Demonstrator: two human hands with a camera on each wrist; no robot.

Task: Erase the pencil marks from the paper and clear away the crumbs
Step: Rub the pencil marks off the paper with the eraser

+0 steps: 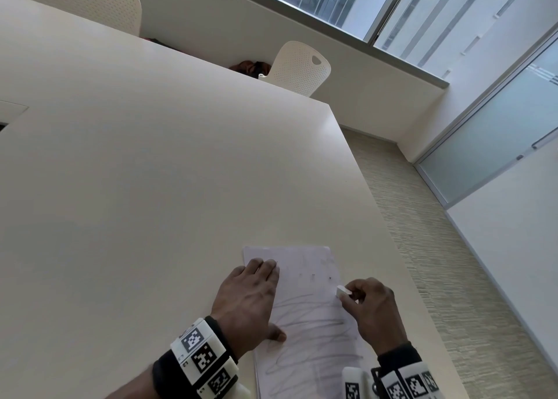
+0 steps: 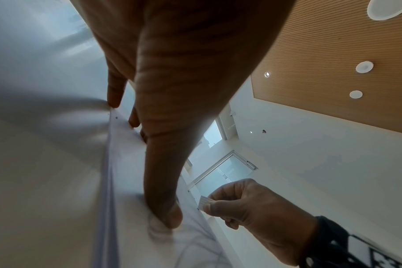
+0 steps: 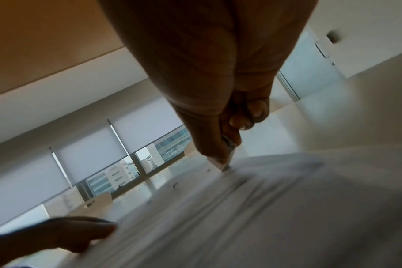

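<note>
A white sheet of paper lies near the table's front right corner, with grey pencil scribbles over its near half and a few dark crumbs on its far half. My left hand lies flat on the sheet's left edge, fingers straight, thumb pressing the paper. My right hand pinches a small white eraser between thumb and fingers at the sheet's right side. In the right wrist view the eraser tip touches the paper.
The cream table stretches far to the left and back. Its right edge runs close beside the paper, with carpet floor below. Two white perforated chairs stand behind the table, by the window wall.
</note>
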